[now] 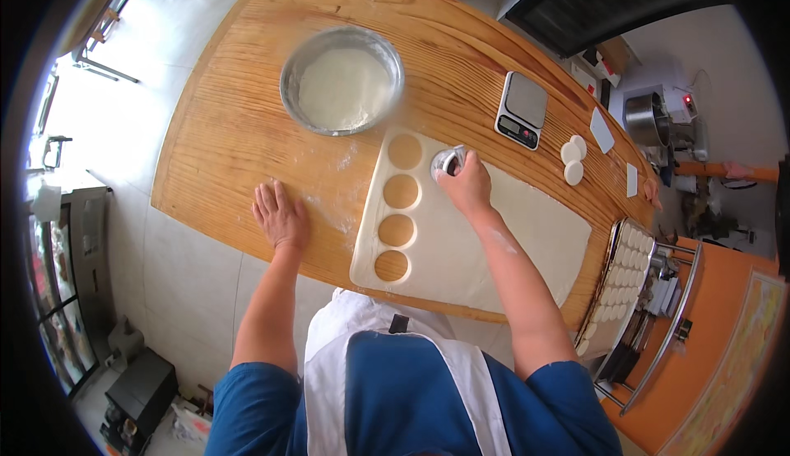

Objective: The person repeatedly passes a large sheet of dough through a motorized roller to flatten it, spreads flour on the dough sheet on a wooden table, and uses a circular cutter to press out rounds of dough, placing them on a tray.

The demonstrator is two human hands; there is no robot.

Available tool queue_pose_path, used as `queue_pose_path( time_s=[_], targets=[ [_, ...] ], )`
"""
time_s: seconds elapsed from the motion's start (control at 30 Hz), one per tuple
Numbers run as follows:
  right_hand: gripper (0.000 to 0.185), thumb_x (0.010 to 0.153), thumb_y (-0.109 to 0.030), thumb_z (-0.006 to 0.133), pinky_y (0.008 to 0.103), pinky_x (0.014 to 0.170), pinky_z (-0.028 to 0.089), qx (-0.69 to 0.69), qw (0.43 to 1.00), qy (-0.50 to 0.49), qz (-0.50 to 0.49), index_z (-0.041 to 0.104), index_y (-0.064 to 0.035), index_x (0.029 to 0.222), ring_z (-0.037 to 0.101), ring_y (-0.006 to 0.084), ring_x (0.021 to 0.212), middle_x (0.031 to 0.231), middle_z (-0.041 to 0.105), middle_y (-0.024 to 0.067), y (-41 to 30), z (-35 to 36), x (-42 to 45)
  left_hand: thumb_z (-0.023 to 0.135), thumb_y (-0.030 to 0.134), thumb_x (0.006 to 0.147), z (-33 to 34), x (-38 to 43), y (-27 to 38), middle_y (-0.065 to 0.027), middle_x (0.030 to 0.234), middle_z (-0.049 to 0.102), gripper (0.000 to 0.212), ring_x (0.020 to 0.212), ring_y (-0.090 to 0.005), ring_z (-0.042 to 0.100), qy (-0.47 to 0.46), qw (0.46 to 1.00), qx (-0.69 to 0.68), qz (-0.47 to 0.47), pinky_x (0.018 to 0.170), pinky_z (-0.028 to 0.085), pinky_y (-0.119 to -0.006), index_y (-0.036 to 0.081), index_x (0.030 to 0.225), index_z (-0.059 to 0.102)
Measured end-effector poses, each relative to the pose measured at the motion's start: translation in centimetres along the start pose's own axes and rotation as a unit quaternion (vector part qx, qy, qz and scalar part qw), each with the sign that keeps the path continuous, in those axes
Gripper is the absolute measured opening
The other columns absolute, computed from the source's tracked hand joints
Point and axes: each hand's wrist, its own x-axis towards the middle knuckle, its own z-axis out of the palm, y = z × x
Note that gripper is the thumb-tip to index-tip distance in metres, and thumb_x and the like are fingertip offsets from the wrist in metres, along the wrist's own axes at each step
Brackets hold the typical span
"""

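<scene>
A round dough cutter (442, 161) with a handle is in the grip of my right hand (467, 183). It rests on a rolled-out dough sheet (469, 240), beside the topmost of several round holes cut in a column near the sheet's left edge. Bare wood shows through those holes. My left hand (281, 216) lies flat on the wooden table (222, 141) with its fingers apart, left of the dough and holding nothing. Beyond the sheet stands a metal bowl (395, 79) with flour in it.
A digital kitchen scale (524, 101) sits at the back right. Several dough discs (573, 172) lie beyond it, near two white scrapers (600, 130) (631, 180). On the right, a baking tray (600, 342) holds many dough rounds beside a metal-railed cart (663, 339).
</scene>
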Motion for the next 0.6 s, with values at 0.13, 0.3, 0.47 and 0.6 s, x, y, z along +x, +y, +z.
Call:
queue_pose_path(
  time_s=[0.13,0.3,0.47,0.6],
  targets=[
    [0.039,0.059,-0.024,0.063,0.0383,0.067,0.044,-0.086,0.996,-0.026,0.003,0.044,-0.0007,0.083,0.054,0.0312,0.076,0.081,0.056,0.0166,-0.7,1.0,1.9,0.041,0.032,0.077,-0.1,-0.1,-0.3,-0.0175,0.129,0.023,0.053,0.123,-0.0289,0.014,0.002,1.000,0.014,0.008,0.100,0.007,-0.041,0.006,0.122,0.030],
    [0.040,0.059,-0.025,0.063,0.0395,0.067,0.043,-0.137,0.989,-0.038,-0.032,0.045,-0.0029,0.086,0.054,0.0317,0.078,0.083,0.055,0.0161,-0.9,1.5,2.3,0.043,0.031,0.076,-0.1,-0.5,-0.5,-0.0183,0.129,0.022,0.054,0.122,-0.0302,0.015,-0.001,1.000,0.016,0.004,0.099,0.008,-0.041,0.005,0.122,0.030],
    [0.039,0.059,-0.025,0.064,0.0403,0.064,0.043,-0.234,0.925,-0.190,-0.230,0.045,-0.0048,0.087,0.053,0.0323,0.076,0.082,0.055,0.0158,0.1,-0.1,4.2,0.041,0.032,0.077,-0.9,-0.4,0.1,-0.0178,0.129,0.022,0.054,0.122,-0.0290,0.015,-0.021,0.999,0.027,0.008,0.099,0.008,-0.041,0.005,0.123,0.030],
    [0.038,0.059,-0.023,0.065,0.0393,0.061,0.043,-0.209,0.927,-0.152,-0.271,0.044,-0.0050,0.085,0.053,0.0319,0.069,0.076,0.055,0.0142,0.5,-0.4,4.4,0.042,0.031,0.077,-0.7,-0.2,0.0,-0.0180,0.129,0.022,0.054,0.122,-0.0291,0.015,-0.016,1.000,0.012,0.000,0.099,0.008,-0.041,0.005,0.123,0.030]
  ],
)
